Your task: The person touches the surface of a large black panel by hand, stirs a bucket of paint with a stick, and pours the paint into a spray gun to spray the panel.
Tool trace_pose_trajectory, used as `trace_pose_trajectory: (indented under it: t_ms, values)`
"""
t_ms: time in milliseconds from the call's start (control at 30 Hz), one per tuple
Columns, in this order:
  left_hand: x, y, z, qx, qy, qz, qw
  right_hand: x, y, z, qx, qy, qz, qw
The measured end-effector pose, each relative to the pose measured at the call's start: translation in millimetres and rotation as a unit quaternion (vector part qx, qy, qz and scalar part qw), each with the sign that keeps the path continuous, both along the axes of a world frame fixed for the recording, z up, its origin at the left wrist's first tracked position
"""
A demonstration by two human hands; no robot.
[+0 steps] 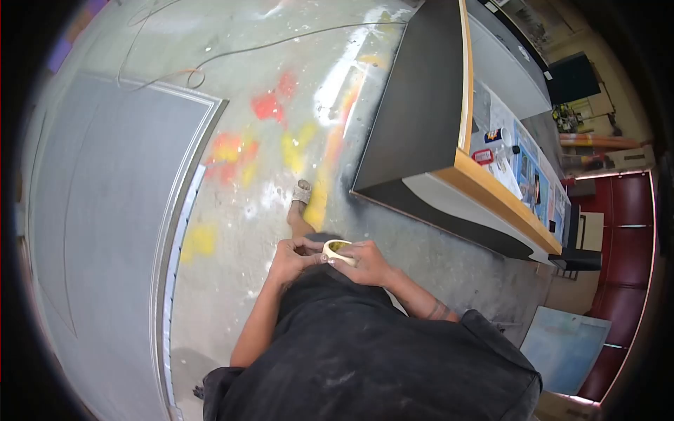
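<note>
A counter and a paint-marked floor around us.
We see red (267, 107), yellow (298, 149) and white paint (335, 95) on the concrete floor (246, 84), with a thin cable (351, 27) looping across it to the edge of the dark-sided counter (418, 105). On the counter we have a mug (495, 137), a small red item (483, 156) and papers (507, 175); beyond its near end, a pale blue board (565, 347) is near dark red panels (627, 263).

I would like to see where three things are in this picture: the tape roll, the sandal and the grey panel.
Tape roll (340, 246): head view, on its inner wall.
Sandal (301, 196): head view, on the strap.
Grey panel (116, 210): head view, on the flat face.
</note>
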State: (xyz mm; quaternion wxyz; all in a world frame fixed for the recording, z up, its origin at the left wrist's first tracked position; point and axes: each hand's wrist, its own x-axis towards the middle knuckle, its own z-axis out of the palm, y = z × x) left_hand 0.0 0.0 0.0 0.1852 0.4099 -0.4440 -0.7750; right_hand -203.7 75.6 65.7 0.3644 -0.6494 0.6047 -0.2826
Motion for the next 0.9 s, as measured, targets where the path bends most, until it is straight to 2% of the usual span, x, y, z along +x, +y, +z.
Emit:
trace_pose_trajectory:
  t_ms: [67,100,167,233,300,367,433,567,600,667,700,733,800,833,867,900]
  values:
    - [-12.1,-7.7,-1.8,0.032,-0.016,0.009,0.999,-12.1,0.9,10.3,-0.067,-0.009,-0.022,0.997]
    - [-4.9,-72.9,0.2,0.02,-0.061,0.065,0.996,-11.9,-63.4,1.1,-0.051,-0.059,-0.034,0.996]
    - [-22.1,-121.4,-5.9,-0.024,-0.086,0.094,0.992,-54.6,-109.9,15.1,-0.167,-0.015,-0.121,0.978]
    - [-27.1,-174.6,-17.3,-0.055,-0.091,0.08,0.991,-106.5,-155.0,50.0,-0.267,0.083,-0.203,0.938]
    - [-18.8,-222.8,-16.9,-0.076,-0.139,0.071,0.985,-162.4,-201.0,80.0,-0.411,0.218,-0.226,0.856]
    - [-9.7,-271.0,-47.8,-0.066,-0.18,0.07,0.979,-217.1,-223.0,96.5,-0.348,0.335,-0.36,0.798]
    - [3.2,-313.4,-86.8,-0.072,-0.219,0.057,0.971,-263.9,-248.0,119.0,-0.335,0.387,-0.399,0.761]
    - [11.5,-368.1,-127.2,-0.083,-0.316,0.062,0.943,-378.3,-250.8,89.9,-0.257,0.403,-0.441,0.76]
    - [16.2,-376.9,-146.8,-0.058,-0.309,0.063,0.947,-399.8,-248.5,77.6,-0.216,0.407,-0.47,0.753]
    - [22.7,-397.0,-168.6,0.076,-0.292,0.056,0.952,-431.1,-250.2,54.5,-0.169,0.41,-0.502,0.742]
    - [24.3,-406.6,-176.1,0.156,-0.279,0.057,0.946,-443.1,-250.4,45.6,-0.083,0.408,-0.534,0.736]
    - [27.0,-416.7,-190.7,0.159,-0.281,0.045,0.946,-452.5,-249.1,37.4,0.006,0.403,-0.563,0.722]
    - [32.8,-433.6,-228.6,0.276,-0.278,0.1,0.915,-465.1,-249.3,26.9,0.045,0.374,-0.595,0.71]
    - [37.3,-441.3,-244.5,0.28,-0.28,0.087,0.914,-473.0,-250.0,19.7,0.072,0.338,-0.623,0.702]
    - [37.5,-455.5,-259.2,0.286,-0.305,0.091,0.904,-493.6,-229.6,1.2,0.096,0.391,-0.58,0.708]
    - [35.5,-470.4,-273.2,0.294,-0.329,0.097,0.892,-492.6,-228.7,5.8,0.099,0.397,-0.583,0.702]
